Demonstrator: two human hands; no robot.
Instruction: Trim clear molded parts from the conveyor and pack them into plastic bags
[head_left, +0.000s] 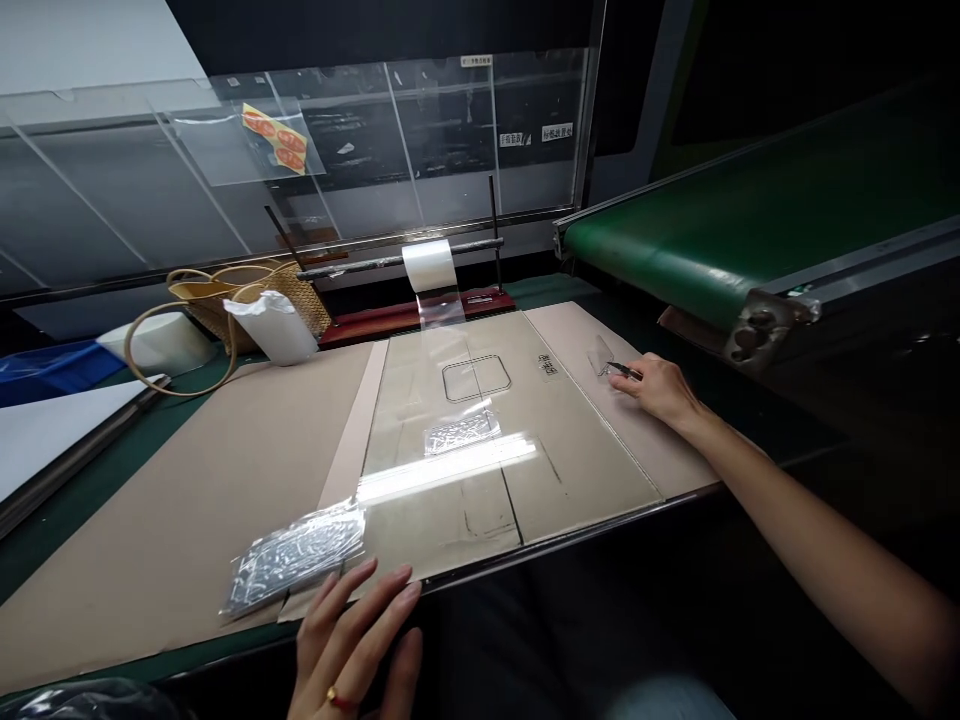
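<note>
A green conveyor belt runs beyond my right hand, and the green surface ahead carries a large flattened cardboard sheet, with my hands at its far right and near edges. Between them, a clear film strip comes off a roll on a metal rod and lies over the cardboard.

I have the right hand drawn narrow, pinching a small metal tool beside a clear plastic piece; they may be touching, but this view is too poor to tell. A low, light pinch with the wrist steady suits this work, keeping the tip from digging into the cardboard.

The left hand is open and empty, its fingers spread at the near edge. Just past it lies a clear bag of crinkled silvery contents; a second clear bag rests on the film between my hands. Well beyond the left hand stands a woven tote bag, its contents hidden.
</note>
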